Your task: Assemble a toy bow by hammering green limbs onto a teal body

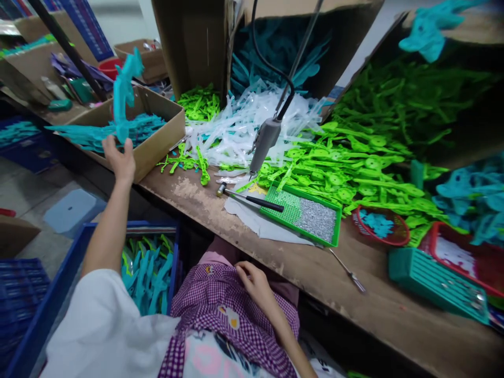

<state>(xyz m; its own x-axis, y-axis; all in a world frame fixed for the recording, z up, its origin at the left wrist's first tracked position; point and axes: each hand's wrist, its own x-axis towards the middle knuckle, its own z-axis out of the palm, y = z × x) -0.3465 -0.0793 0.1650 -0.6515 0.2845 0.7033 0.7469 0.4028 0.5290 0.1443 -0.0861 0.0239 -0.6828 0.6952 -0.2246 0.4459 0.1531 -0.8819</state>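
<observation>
Between the fingertips of my left hand (120,157) a turquoise plastic piece (124,94) with a shaped, animal-like outline stands upright. It is above the near side of a cardboard box (165,144) that holds many long turquoise pieces (102,131). My right hand (254,283) rests on the purple checked apron (208,294) over my lap, fingers loosely extended and nothing visible in them. An electric screwdriver (268,142) hangs over the bench on a cord. Beneath it lie a small hammer (252,199) and a green tray (334,231) of tiny metal parts, probably screws.
Bright green plastic pieces (338,163) and clear plastic strips (252,121) are heaped along the bench. At the right are a red basket (401,239), a teal basket (437,283) and a screwdriver (348,270). A blue crate (173,262) stands left of my lap.
</observation>
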